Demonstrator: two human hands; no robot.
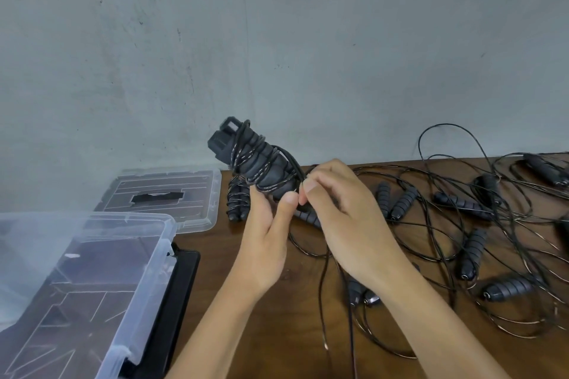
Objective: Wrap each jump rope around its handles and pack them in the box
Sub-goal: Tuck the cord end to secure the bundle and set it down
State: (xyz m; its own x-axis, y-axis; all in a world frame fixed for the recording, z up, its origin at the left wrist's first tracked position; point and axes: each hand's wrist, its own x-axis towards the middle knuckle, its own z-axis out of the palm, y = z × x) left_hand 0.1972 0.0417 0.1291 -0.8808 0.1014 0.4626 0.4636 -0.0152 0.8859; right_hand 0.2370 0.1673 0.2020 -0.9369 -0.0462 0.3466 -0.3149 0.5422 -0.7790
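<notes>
Nearest, at lower left, clear plastic box (135,286) on brown wooden table (277,332). Above tabletop, left hand (264,243) grips black ribbed-handle jump rope bundle (255,160); right hand (341,212) pinches its thin black cord (295,168). Beyond, loose ropes (471,249), clear lid (166,194).

The lower end of the raised pair of black ribbed foam handles wound with thin cord (258,160) is covered by the left hand (264,240) and the right hand (341,218). The clear plastic storage box (92,301), at eight o'clock, is cut off by the left and bottom edges. At three o'clock, a black handle (546,168) and loose black cords (508,255) are clipped by the right edge. A wrapped black bundle (237,200) is partly hidden behind the left hand's fingers. Two dark handle ends (360,294) are partly hidden under the right forearm.
</notes>
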